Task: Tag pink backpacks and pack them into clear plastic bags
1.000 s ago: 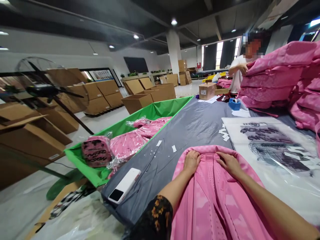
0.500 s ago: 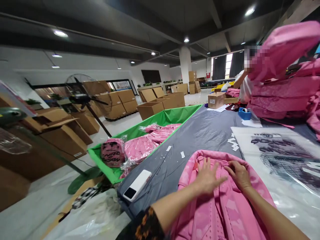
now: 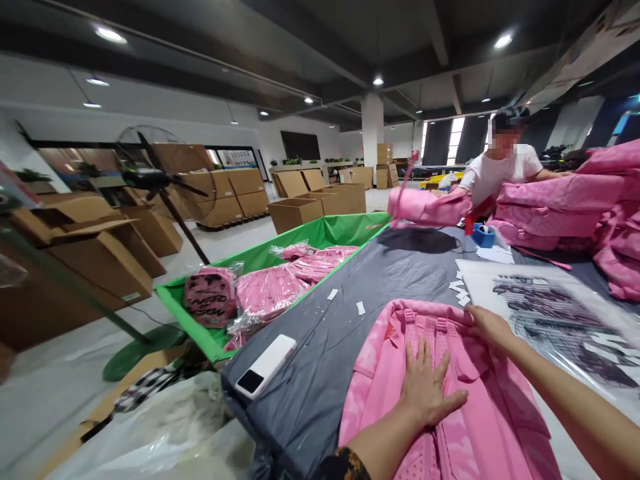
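A pink camouflage-patterned backpack (image 3: pixel 377 373) lies on the table in front of me, its shoulder straps facing up. My left hand (image 3: pixel 427 387) rests flat on the straps with the fingers spread. At the top right edge of the backpack, the fingers of my right hand (image 3: pixel 493 328) are closed on the fabric. Clear plastic bags with dark print (image 3: pixel 545 313) lie to the right, partly under my right forearm.
A green-lined bin (image 3: pixel 187 327) on the left holds bagged pink backpacks (image 3: pixel 270 290). A white power bank (image 3: pixel 266 367) sits near the table's left edge. Across the table a co-worker (image 3: pixel 500 170) holds another pink backpack (image 3: pixel 433 207) beside stacked ones (image 3: pixel 550 200) and a blue tape dispenser (image 3: pixel 483 237).
My right hand has moved from the straps to the backpack's top right edge. My left hand has settled lower. The co-worker's backpack has swung down and left from above the stack.
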A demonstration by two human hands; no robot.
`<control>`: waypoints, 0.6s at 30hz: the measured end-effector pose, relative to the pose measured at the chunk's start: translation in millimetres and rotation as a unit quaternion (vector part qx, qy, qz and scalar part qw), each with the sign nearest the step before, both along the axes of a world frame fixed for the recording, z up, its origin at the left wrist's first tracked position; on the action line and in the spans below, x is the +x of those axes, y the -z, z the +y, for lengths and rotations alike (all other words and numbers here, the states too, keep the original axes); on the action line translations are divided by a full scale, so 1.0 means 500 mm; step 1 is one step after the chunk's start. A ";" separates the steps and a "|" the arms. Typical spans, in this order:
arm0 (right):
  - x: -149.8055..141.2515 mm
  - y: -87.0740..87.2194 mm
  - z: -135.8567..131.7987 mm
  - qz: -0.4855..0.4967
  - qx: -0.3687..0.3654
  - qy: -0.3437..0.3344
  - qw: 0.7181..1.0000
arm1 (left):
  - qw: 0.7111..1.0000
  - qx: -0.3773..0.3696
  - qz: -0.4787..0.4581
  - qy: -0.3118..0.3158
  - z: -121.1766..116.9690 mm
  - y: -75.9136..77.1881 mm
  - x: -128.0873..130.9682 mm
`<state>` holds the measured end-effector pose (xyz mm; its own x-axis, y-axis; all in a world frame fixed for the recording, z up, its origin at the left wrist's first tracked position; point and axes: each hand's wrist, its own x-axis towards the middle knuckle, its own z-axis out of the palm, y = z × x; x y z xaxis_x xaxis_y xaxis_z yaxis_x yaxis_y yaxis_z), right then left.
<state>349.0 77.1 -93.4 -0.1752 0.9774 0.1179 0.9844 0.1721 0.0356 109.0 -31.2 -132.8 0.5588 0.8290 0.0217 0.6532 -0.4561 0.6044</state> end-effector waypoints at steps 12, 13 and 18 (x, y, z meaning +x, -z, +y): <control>-0.080 -0.018 0.077 -0.087 -0.098 -0.007 0.991 | 0.999 0.002 0.021 -0.045 0.014 0.006 0.011; -0.114 -0.024 0.079 -0.079 -0.086 -0.032 0.993 | 0.999 -0.001 0.023 -0.039 0.015 0.002 0.012; -0.306 -0.032 0.118 -0.035 -0.051 -0.124 0.990 | 0.999 -0.004 0.036 -0.023 0.009 -0.003 0.005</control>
<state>195.8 135.8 -77.6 -0.4148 0.9099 0.0009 0.9076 0.4136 0.0721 111.3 -26.9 -131.1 0.5195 0.8541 -0.0241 0.7158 -0.4197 0.5581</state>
